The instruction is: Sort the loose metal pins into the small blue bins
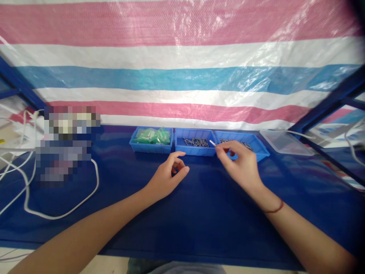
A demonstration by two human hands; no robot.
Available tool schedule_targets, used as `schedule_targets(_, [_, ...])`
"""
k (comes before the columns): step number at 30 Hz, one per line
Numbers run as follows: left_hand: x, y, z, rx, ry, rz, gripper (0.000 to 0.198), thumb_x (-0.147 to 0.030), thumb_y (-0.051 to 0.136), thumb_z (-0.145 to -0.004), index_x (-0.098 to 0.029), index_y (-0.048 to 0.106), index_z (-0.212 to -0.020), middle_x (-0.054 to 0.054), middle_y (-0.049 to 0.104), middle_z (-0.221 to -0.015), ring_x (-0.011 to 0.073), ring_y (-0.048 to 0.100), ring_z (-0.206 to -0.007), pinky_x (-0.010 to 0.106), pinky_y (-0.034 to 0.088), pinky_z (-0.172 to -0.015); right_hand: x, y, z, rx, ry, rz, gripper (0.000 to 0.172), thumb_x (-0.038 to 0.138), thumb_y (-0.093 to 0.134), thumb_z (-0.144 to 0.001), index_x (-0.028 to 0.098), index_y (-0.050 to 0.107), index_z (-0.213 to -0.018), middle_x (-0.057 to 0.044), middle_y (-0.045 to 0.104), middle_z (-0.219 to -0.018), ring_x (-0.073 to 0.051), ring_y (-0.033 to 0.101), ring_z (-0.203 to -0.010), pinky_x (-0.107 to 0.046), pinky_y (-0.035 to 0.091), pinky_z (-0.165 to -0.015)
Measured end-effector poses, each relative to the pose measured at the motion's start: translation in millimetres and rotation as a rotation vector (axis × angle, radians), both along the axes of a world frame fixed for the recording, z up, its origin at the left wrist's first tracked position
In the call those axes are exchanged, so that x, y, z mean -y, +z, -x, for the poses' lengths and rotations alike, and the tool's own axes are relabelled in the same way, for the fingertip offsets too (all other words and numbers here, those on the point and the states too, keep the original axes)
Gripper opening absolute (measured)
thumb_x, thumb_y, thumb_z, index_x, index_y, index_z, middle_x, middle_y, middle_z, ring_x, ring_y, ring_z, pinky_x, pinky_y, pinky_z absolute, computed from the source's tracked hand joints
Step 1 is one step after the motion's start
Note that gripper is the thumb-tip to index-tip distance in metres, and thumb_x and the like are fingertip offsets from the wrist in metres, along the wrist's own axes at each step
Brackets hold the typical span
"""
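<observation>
My right hand point(239, 161) pinches a small silvery screw point(212, 143) between thumb and fingertips, near where the middle and right blue bins meet. Its fine shape is too small to make out. My left hand point(167, 173) hovers in front of the bins, with thumb and fingers apart and nothing between them. Silver screws point(196, 142) lie loose in the middle blue bin point(195, 152). The right blue bin point(261, 152) also has small metal parts in it, partly hidden behind my right hand. Green plastic packets point(154, 136) fill the left blue bin point(151, 148).
The bins stand in a row at the back of the blue table point(199, 220). A clear plastic lid or tray point(285, 144) lies to their right. White cables point(57, 217) loop across the left side, near a blurred-out patch. A striped tarpaulin point(182, 80) hangs behind.
</observation>
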State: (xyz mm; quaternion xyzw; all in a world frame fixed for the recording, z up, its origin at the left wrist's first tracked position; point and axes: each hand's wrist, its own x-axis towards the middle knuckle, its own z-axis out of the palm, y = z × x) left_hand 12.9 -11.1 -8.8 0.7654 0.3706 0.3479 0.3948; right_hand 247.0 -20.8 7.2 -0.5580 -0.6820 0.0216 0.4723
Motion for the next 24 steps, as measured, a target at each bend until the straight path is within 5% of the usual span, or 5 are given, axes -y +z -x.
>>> schedule_targets(4, [0.3, 2.8, 1.4, -0.049, -0.029, -0.024, 0.038, -0.027, 0.051, -0.089, -0.021, 0.041, -0.125, 0.001, 0.061, -0.09, 0.0138, 0.058, -0.082, 0.028, 0.045, -0.077, -16.7, 1.2, -39.1, 0.165, -0.398, -0.039, 0.022, 0.033, 0.053, -0.084, 0.018, 0.068, -0.081, -0.008, 0.067, -0.08, -0.023, 0.059, -0.076, -0.038, 0.043, -0.073])
schedule_targets(7, [0.3, 2.9, 2.0, -0.066, -0.042, -0.044, 0.037, -0.025, 0.051, -0.089, -0.02, 0.041, -0.125, 0.001, 0.061, -0.09, 0.0137, 0.058, -0.083, 0.028, 0.045, -0.079, -21.5, 2.0, -52.5, 0.329, -0.517, 0.017, 0.024, 0.034, 0.054, -0.082, 0.016, 0.07, -0.084, -0.012, 0.069, -0.088, -0.028, 0.059, -0.083, -0.041, 0.042, -0.072])
schedule_targets(13, [-0.3, 4.3, 4.6, -0.101, -0.072, -0.058, 0.033, -0.023, 0.048, -0.089, -0.018, 0.045, -0.122, 0.001, 0.061, -0.088, 0.013, 0.058, -0.081, 0.026, 0.045, -0.079, -5.4, 17.8, -43.9, 0.425, -0.203, 0.299, 0.024, 0.037, 0.052, -0.085, 0.02, 0.069, -0.081, -0.003, 0.067, -0.068, -0.018, 0.06, -0.061, -0.028, 0.039, -0.058])
schedule_targets(16, [-0.2, 5.4, 5.7, -0.129, -0.091, -0.065, 0.03, -0.022, 0.047, -0.089, -0.019, 0.049, -0.12, 0.0, 0.062, -0.087, 0.0127, 0.058, -0.08, 0.025, 0.045, -0.079, 1.9, 16.9, -37.8, 0.536, -0.054, 0.449, 0.028, 0.04, 0.048, -0.087, 0.022, 0.07, -0.084, -0.002, 0.069, -0.073, -0.018, 0.062, -0.065, -0.028, 0.04, -0.059])
schedule_targets(24, [0.5, 5.5, 6.1, -0.165, -0.088, -0.099, 0.025, -0.021, 0.05, -0.088, -0.017, 0.056, -0.112, 0.003, 0.065, -0.091, 0.0139, 0.059, -0.081, 0.026, 0.046, -0.079, 12.8, -5.7, -13.1, 0.851, -0.092, 0.574, 0.033, 0.04, 0.044, -0.091, 0.019, 0.063, -0.106, -0.012, 0.064, -0.104, -0.024, 0.066, -0.081, -0.031, 0.045, -0.063])
